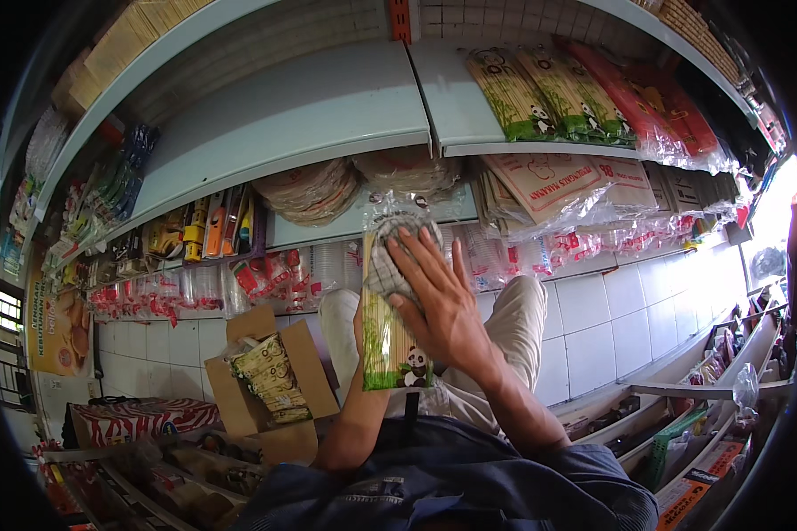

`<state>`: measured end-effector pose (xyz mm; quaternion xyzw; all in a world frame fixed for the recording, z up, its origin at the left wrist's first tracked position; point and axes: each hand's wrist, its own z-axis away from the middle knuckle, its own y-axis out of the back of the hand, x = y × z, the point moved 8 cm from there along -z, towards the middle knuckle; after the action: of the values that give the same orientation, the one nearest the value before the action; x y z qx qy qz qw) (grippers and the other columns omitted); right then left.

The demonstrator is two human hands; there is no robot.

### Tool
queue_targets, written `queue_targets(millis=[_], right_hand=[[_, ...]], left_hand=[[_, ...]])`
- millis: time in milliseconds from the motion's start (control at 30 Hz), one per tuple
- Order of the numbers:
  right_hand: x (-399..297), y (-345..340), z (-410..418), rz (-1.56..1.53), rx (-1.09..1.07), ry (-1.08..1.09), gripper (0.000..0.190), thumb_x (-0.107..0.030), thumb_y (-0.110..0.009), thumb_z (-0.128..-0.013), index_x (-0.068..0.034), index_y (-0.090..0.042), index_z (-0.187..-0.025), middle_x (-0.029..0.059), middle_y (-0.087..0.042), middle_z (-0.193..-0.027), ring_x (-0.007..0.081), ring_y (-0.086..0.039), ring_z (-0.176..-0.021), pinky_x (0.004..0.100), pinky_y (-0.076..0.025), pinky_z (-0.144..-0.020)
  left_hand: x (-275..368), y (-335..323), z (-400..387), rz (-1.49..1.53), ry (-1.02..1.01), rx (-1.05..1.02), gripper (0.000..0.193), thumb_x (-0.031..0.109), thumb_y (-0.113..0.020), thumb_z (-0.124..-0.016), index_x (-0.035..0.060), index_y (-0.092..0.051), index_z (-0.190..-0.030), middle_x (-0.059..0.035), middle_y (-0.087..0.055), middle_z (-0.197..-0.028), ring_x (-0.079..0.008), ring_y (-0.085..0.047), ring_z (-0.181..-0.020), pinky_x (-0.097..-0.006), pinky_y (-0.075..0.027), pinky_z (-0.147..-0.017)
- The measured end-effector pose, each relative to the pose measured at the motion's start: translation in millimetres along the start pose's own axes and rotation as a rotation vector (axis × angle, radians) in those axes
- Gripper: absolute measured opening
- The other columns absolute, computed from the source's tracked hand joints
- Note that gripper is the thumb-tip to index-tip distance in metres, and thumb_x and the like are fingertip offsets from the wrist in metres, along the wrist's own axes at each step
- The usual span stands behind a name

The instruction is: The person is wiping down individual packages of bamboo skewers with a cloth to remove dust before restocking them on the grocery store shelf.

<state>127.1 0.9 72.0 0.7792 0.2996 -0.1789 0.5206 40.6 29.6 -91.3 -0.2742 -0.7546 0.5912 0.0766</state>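
A clear plastic pack of thin bamboo sticks [393, 345], printed with a panda and green bamboo, is held upright before my body. My left hand [358, 332] supports it from behind; most of that hand is hidden by the pack. Across the pack's upper front, my right hand [435, 292] presses a crumpled grey checked cloth [388, 265], its fingers stretched flat over the fabric. The cloth covers part of the pack's top half.
A metal shelf [292, 119] spans the front. Similar stick packs [511, 99] lie on its right part. Below are round wrapped stacks [309, 192], brown paper packs [544, 186] and plastic cups [332, 262]. An opened cardboard box [239, 405] with more packs stands at my left.
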Motion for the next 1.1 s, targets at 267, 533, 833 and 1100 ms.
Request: queue_targets(millis=[267,533,833,1100], right_hand=[[-37,-25,37,-0.019,-0.227,0.133,0.065,-0.037,-0.065,-0.091,-0.017,-0.044,-0.149,0.0103,-0.04,-0.155,0.0278,-0.032,-0.147,0.0539,-0.016,-0.121],[-25,-12,-3,-0.004,-0.023,0.2,0.049,-0.031,-0.065,-0.091,-0.011,-0.058,-0.135,0.0085,-0.054,-0.143,0.0271,-0.041,-0.142,0.0529,-0.016,-0.121],[16,13,-22,0.001,0.135,0.068,0.036,-0.02,-0.064,-0.092,-0.006,-0.062,-0.125,0.0098,-0.059,-0.136,0.0284,-0.047,-0.135,0.0534,-0.021,-0.12],[17,-5,0,-0.067,0.103,0.015,0.055,-0.013,-0.063,-0.09,-0.009,-0.051,-0.143,0.0174,-0.045,-0.15,0.0366,-0.034,-0.145,0.0552,-0.019,-0.12]], left_hand=[[-25,-60,-5,0.08,0.189,-0.033,0.066,0.055,-0.024,-0.105,0.0156,-0.019,-0.158,-0.0078,-0.02,-0.164,-0.0227,-0.021,-0.151,-0.0454,-0.018,-0.124],[-25,-45,5,-0.006,0.226,0.186,0.057,0.044,-0.027,-0.107,0.0096,-0.034,-0.151,-0.016,-0.038,-0.153,-0.0295,-0.039,-0.141,-0.048,-0.034,-0.117],[-25,-36,1,-0.28,0.285,0.267,0.053,0.04,-0.029,-0.107,0.0086,-0.039,-0.149,-0.0149,-0.049,-0.145,-0.0296,-0.051,-0.132,-0.0468,-0.042,-0.111],[-20,-25,-14,-0.209,0.213,0.104,0.052,0.036,-0.032,-0.107,0.0109,-0.034,-0.153,-0.0146,-0.04,-0.153,-0.0293,-0.044,-0.138,-0.0462,-0.039,-0.114]])
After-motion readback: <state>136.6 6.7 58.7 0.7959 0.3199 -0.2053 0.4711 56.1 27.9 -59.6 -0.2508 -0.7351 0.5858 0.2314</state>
